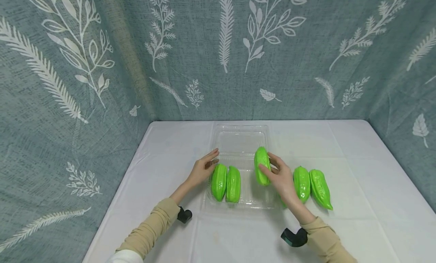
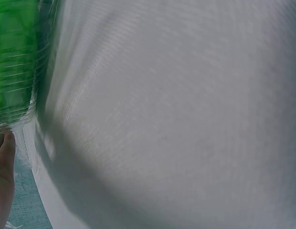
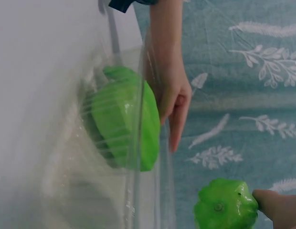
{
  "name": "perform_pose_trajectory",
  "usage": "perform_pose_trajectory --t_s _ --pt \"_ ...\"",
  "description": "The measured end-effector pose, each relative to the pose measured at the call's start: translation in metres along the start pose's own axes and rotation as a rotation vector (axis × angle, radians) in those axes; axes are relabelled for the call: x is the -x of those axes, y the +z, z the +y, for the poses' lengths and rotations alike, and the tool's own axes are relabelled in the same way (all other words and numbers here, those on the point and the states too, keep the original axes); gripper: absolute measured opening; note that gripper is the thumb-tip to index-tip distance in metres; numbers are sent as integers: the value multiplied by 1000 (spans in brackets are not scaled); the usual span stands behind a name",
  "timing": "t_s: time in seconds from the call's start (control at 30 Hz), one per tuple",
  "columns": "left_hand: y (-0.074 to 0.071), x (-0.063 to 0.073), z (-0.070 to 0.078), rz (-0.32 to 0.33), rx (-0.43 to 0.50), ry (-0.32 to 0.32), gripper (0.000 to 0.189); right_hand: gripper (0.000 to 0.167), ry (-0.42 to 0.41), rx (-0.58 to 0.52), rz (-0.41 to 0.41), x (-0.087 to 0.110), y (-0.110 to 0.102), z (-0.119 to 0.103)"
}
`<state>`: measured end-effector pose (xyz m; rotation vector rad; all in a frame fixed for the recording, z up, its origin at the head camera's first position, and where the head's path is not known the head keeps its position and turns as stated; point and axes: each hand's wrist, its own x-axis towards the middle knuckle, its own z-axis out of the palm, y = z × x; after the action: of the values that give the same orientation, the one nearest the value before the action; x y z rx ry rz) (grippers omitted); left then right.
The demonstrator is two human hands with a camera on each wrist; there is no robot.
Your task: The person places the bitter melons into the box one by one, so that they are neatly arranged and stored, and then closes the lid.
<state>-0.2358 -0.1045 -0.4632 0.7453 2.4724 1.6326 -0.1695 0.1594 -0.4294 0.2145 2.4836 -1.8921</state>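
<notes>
My right hand [image 1: 280, 176] pinches a long, ridged bright-green vegetable, like a bitter melon [image 1: 261, 165], between thumb and fingers. It is held over the right half of a clear plastic clamshell box [image 1: 253, 208]; its lobed end [image 3: 224, 206] faces the right wrist camera. Two more green vegetables, one [image 1: 219, 182] beside the other [image 1: 233, 184], lie lengthwise in the box's left half. At the box's left edge, my left hand [image 1: 201, 170] has loosely extended fingers; in the left wrist view a fingertip [image 2: 8, 143] touches the rim.
The clear lid [image 1: 242, 141] lies folded back behind the box. Right of the box, two green vegetables, one [image 1: 301, 183] beside another [image 1: 320, 188], rest on the white-covered table [image 1: 357, 202]; a bit of green shows beneath the right wrist. A patterned curtain [image 1: 204, 55] stands behind the table.
</notes>
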Motion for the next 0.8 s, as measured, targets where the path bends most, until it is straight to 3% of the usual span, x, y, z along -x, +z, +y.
perform_pose_trajectory --t_s 0.8 --pt "1 -1 0 13 -20 -6 44 62 -62 57 -44 5 29 19"
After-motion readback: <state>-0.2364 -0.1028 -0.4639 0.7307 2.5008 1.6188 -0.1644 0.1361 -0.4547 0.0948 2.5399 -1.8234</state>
